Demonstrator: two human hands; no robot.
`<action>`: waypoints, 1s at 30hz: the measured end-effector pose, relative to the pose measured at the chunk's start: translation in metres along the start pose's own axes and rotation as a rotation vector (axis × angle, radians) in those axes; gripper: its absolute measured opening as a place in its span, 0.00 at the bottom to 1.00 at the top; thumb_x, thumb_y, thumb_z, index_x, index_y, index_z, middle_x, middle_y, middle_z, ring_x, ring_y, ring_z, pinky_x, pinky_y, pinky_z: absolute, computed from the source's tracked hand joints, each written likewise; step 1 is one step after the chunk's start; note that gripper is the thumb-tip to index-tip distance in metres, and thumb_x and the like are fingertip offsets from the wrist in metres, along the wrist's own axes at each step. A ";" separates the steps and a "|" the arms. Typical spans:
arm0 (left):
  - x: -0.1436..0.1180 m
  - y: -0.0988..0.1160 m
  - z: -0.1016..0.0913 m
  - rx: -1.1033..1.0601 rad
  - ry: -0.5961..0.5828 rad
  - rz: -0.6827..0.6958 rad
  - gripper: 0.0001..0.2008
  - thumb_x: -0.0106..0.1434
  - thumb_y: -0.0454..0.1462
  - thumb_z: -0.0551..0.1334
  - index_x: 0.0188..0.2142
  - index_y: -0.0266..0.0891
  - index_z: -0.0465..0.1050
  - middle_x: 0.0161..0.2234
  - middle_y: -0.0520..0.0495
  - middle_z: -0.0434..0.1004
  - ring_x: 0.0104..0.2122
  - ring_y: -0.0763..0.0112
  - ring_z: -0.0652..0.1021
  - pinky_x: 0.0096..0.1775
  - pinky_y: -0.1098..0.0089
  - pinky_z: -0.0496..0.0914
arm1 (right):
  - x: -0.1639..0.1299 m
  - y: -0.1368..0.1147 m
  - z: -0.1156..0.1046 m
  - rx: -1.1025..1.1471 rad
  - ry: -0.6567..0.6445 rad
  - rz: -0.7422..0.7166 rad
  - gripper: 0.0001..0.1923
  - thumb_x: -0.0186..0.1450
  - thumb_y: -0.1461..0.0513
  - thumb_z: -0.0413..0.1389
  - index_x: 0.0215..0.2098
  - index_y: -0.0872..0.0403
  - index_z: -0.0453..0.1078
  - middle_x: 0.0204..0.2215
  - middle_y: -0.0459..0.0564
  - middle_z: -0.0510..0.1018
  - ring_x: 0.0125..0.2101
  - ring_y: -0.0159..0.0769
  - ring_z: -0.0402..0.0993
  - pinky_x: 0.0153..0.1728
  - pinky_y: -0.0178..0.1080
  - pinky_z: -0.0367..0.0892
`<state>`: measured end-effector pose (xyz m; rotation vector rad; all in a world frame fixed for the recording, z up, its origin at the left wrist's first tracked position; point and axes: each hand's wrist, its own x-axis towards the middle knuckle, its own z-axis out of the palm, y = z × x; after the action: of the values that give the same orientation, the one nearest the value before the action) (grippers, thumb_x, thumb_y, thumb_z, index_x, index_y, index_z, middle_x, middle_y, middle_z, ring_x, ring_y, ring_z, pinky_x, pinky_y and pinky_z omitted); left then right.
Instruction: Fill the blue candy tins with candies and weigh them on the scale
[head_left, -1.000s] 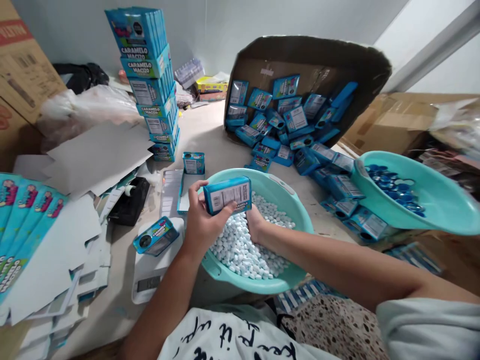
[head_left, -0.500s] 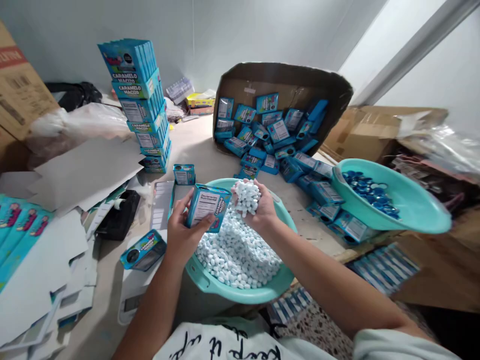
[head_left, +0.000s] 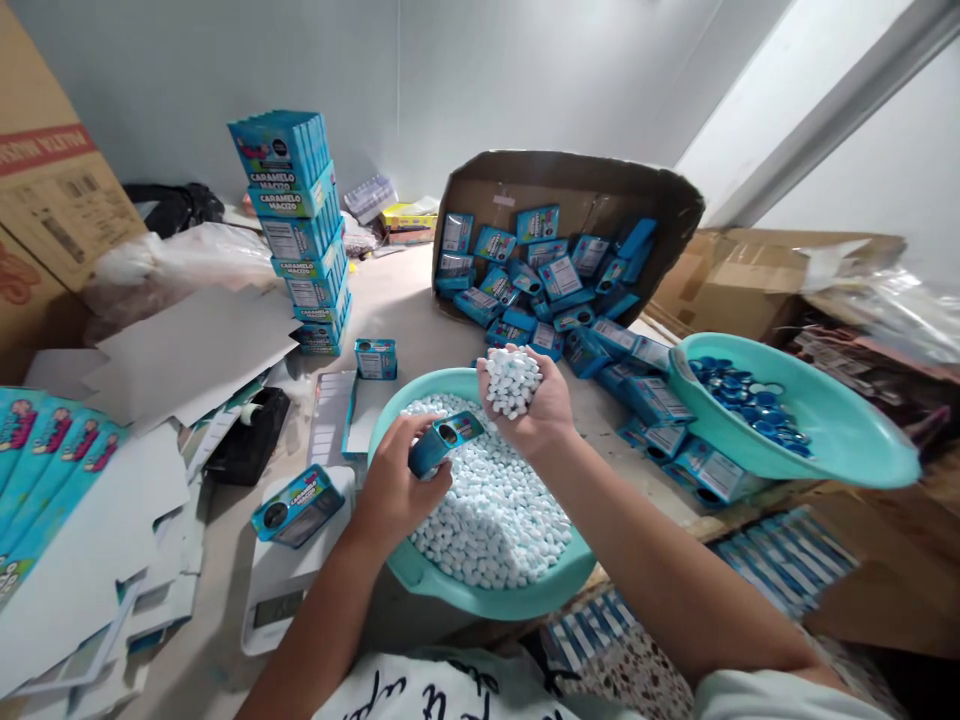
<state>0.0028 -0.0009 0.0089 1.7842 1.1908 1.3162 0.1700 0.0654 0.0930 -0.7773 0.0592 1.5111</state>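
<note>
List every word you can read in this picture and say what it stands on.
"CARAMELO MACIZO": boxes in the stacked tower.
"CARAMELO MACIZO": box on the scale.
"keep it up", partly cut off: the person's shirt.
Red print on the cardboard carton: upside down, unreadable.
Small print on the spilled boxes: too small.

White candies [head_left: 491,510] flecked pale blue are filling a turquoise basin [head_left: 480,595]. Right of that basin, a second turquoise basin [head_left: 847,440] is showing dark blue caps [head_left: 742,390]. Behind it, bright blue boxes [head_left: 296,230] are carrying white lettering.

The desk [head_left: 409,300] carries a basin of white candies [head_left: 487,590], a stack of blue boxes [head_left: 300,230], a scale [head_left: 281,590], flat cardboard sheets [head_left: 187,350] and a tipped carton [head_left: 562,190].
</note>
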 end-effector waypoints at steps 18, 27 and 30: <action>0.002 0.003 -0.002 0.073 -0.073 0.023 0.25 0.60 0.27 0.63 0.57 0.42 0.72 0.45 0.45 0.73 0.48 0.61 0.77 0.51 0.63 0.73 | -0.018 0.028 0.001 -0.233 -0.314 -0.011 0.05 0.59 0.59 0.57 0.30 0.52 0.66 0.29 0.46 0.78 0.33 0.36 0.80 0.35 0.36 0.77; 0.002 0.001 -0.002 0.050 -0.074 0.030 0.28 0.60 0.28 0.63 0.60 0.44 0.70 0.46 0.46 0.73 0.48 0.62 0.77 0.52 0.62 0.73 | -0.023 0.035 0.003 -0.298 -0.326 -0.093 0.07 0.58 0.59 0.57 0.27 0.52 0.63 0.23 0.43 0.74 0.33 0.36 0.79 0.35 0.36 0.75; 0.001 0.000 -0.002 0.051 -0.080 0.042 0.28 0.60 0.27 0.63 0.59 0.45 0.70 0.45 0.46 0.73 0.47 0.62 0.77 0.52 0.62 0.73 | -0.024 0.035 0.002 -0.329 -0.343 -0.113 0.07 0.59 0.59 0.57 0.27 0.52 0.63 0.24 0.43 0.73 0.32 0.35 0.79 0.37 0.37 0.75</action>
<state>0.0010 0.0006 0.0097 1.8902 1.1584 1.2356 0.1348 0.0412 0.0914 -0.7541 -0.4925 1.5451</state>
